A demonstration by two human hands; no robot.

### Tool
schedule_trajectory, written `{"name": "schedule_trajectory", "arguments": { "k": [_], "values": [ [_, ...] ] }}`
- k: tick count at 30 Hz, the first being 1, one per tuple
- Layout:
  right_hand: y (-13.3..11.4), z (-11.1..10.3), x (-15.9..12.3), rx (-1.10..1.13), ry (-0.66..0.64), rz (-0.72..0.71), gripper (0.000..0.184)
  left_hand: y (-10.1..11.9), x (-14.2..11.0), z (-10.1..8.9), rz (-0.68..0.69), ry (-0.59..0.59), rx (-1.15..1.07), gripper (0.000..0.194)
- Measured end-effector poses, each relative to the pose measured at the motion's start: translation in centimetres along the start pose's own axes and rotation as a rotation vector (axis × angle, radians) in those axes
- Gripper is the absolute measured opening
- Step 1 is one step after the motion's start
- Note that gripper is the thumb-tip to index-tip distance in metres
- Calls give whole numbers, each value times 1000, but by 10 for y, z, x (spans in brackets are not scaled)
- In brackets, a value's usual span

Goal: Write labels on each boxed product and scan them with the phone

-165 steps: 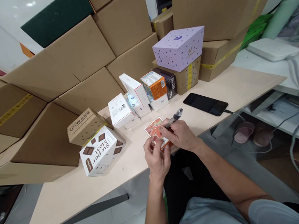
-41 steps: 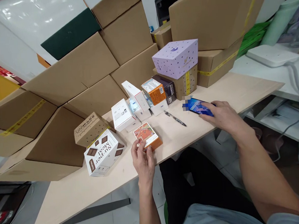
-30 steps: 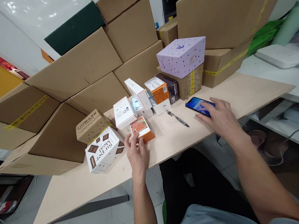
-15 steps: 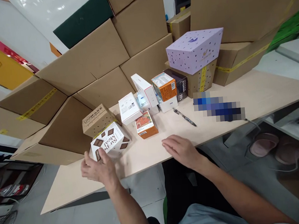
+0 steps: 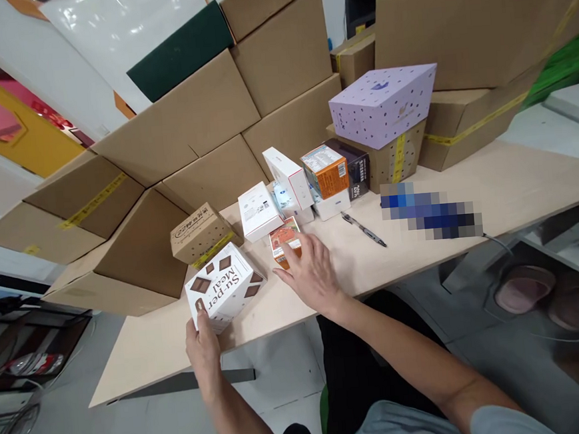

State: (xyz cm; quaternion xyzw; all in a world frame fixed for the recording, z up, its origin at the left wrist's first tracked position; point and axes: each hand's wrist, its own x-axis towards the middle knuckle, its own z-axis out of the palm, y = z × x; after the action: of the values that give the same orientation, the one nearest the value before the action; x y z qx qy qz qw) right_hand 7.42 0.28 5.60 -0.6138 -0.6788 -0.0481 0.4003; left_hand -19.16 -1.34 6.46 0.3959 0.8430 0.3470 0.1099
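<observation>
My left hand [image 5: 204, 351] grips the near left end of a white "Su-per Meal" box [image 5: 227, 287] with brown squares on it. The thumb lies over its top corner; the fingers behind it are partly hidden. My right hand [image 5: 314, 272] is at a small orange box [image 5: 285, 234], its fingertips over the top and its thumb stretched out apart by the front. Whether those fingertips touch the box I cannot tell. Behind the white box stands a brown spotted carton [image 5: 201, 234] with yellow tape. A white flat box [image 5: 260, 212] rests behind the orange one.
A black pen [image 5: 364, 230] lies on the wooden table [image 5: 423, 253], left of a pixelated blue object [image 5: 424, 213]. Another orange box [image 5: 324, 171] sits on a white box. A lilac dotted box [image 5: 384, 106] tops a brown carton. Large cardboard boxes [image 5: 216, 172] wall the back.
My left hand has taken hold of the white box, which now sits nearer me, farther from the brown carton. My right hand has moved left and forward to the small orange box.
</observation>
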Motion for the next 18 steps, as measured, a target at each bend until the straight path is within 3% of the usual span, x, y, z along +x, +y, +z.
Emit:
{"name": "schedule_trajectory", "arguments": {
  "k": [3, 7, 12, 18],
  "values": [
    [0, 13, 10, -23, -41, 66, 65, -1, -12, -7, 26, -16, 3, 46],
    [0, 21, 15, -18, -105, 122, 57, -9, -19, -18, 70, -78, 10, 45],
    [4, 10, 13, -16, -137, 126, 46, -20, -18, -27, 93, -129, -74, 52],
    [25, -7, -7, 89, -68, 67, 48, -31, -18, -38, -23, -186, -124, 62]
  ]
}}
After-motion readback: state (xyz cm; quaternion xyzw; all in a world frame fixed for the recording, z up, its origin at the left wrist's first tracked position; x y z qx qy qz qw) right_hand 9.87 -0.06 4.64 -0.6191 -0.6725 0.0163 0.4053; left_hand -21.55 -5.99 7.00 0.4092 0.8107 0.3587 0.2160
